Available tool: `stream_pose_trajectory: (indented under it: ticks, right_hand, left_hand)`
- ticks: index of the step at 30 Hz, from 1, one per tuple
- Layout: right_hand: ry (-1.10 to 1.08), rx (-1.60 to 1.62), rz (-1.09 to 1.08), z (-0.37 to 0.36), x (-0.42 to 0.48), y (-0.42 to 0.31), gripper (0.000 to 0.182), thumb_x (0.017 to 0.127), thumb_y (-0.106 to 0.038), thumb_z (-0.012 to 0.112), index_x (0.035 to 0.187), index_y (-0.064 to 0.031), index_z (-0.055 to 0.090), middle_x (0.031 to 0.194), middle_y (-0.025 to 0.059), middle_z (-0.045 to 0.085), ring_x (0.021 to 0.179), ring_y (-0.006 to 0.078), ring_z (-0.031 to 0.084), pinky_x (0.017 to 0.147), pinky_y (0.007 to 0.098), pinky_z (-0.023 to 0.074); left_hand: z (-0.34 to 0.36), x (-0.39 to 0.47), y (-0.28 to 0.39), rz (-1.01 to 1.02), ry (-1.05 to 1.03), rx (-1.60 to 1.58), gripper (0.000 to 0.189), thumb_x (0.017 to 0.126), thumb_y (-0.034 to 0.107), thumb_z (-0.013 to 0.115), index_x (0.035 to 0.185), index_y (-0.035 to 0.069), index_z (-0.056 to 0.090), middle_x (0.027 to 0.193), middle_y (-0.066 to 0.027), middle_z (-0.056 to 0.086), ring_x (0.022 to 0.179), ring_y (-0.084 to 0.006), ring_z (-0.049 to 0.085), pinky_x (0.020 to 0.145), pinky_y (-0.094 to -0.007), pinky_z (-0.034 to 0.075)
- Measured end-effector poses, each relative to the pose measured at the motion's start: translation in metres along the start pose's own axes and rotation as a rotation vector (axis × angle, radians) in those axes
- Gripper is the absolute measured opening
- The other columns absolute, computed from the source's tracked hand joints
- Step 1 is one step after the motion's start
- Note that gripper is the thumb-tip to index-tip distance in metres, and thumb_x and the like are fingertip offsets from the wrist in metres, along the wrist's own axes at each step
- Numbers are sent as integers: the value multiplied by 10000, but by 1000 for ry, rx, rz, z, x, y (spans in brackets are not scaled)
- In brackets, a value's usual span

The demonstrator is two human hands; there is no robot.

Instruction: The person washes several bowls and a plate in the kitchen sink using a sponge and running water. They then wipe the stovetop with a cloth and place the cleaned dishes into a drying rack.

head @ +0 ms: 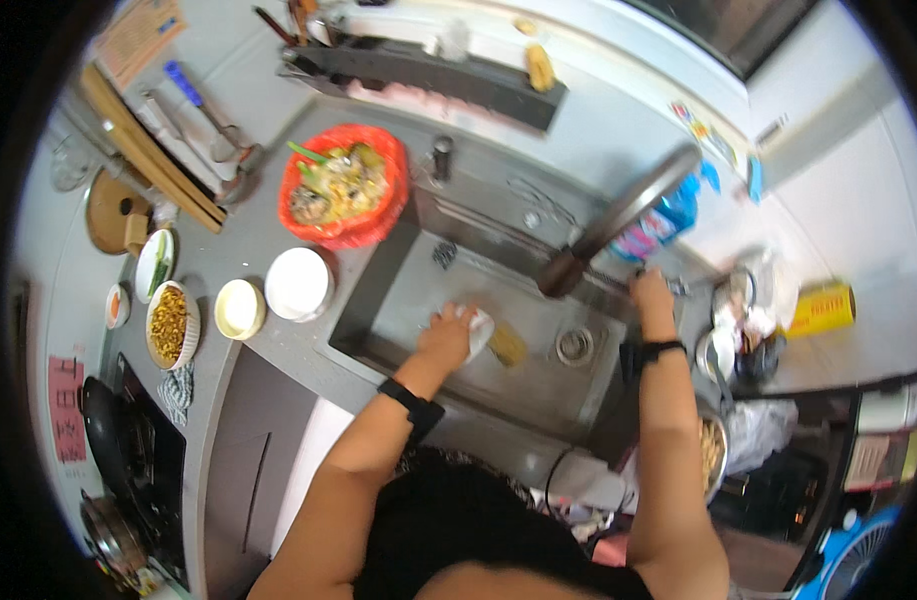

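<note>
In the stainless steel sink (398,315), my left hand (442,339) grips a small white dish (483,331) near the basin floor. A yellow sponge (508,346) lies just right of the dish, and beyond it is the round drain (574,345). My right hand (652,294) reaches to the sink's back right and is closed on the faucet handle (640,274), which it mostly covers. Above the basin leans the faucet spout (616,217), its dark head pointing down. Some dark mesh-like scrap (444,256) rests at the basin's back left.
Left of the sink stand a red-bagged container of food scraps (398,187), stacked white bowls (299,285), a cream bowl (240,309) and a bowl of chopped food (170,326). A blue bottle (664,221) stands behind the faucet. A wok (105,442) sits at far left.
</note>
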State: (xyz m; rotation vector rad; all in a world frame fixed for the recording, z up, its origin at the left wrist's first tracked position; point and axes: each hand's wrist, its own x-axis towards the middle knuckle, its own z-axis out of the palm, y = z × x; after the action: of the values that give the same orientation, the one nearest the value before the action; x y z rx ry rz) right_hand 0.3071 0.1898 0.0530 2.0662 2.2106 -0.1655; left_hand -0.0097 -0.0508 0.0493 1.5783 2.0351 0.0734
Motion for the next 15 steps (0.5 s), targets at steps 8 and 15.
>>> stream_pose_trajectory:
  ticks: [8,15]
  right_hand:
    - [39,168,32,-9,11,20,455,818,-364,597,1079,-6,498,1015,254,613,968,403,584,822,472,465]
    - [18,108,5,13,33,25,443,804,-328,624,1042,28,508,1002,268,611,955,411,585,823,460,470]
  left_hand:
    - [-5,-10,-5,-59,-30,-67,642,773,40,520,1358,244,354,1348,-112,348,1142,-355,469,902,-423,460]
    - [7,-1,-3,-79,-81,-57,647,779,25,490,1374,226,336,1367,-127,332,1158,-365,461,923,-437,439]
